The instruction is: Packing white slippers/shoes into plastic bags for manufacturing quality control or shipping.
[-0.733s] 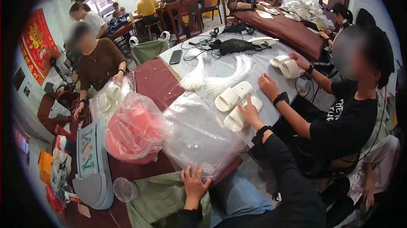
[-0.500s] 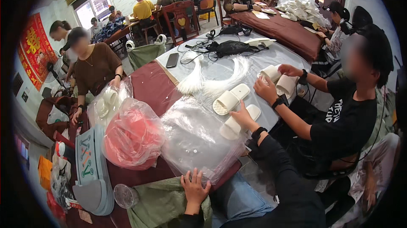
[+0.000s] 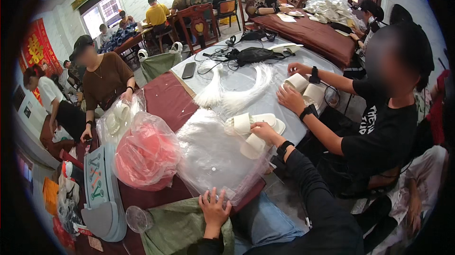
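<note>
Here my right hand has its grip closed on a white slipper just beside its mate at the desk edge, while my left hand rests spread and empty, pinning the clear plastic bags flat.

— What's by the hands?

— A white slipper, sole-side partly up, lies at the counter's edge, touching another white slipper just behind it.

— And nearer?

— A stack of clear bags, flat and glossy, overhangs the counter's near edge, beside green cloth crumpled below it.
</note>
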